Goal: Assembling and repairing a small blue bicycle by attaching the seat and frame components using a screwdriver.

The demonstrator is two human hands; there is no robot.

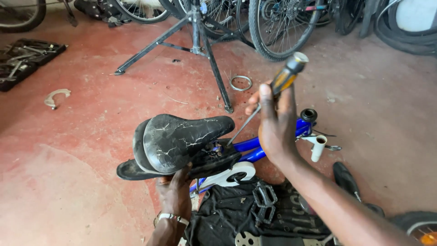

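cracked matt saddle (182, 139), glossy blue frame (255, 150)

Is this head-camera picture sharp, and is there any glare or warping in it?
Head view: daylight is soft and even, shadows faint; the cracked black saddle has a dull sheen on top; the screwdriver handle tip in the right hand is slightly blurred; the repair stand legs splay from wide-angle distortion.
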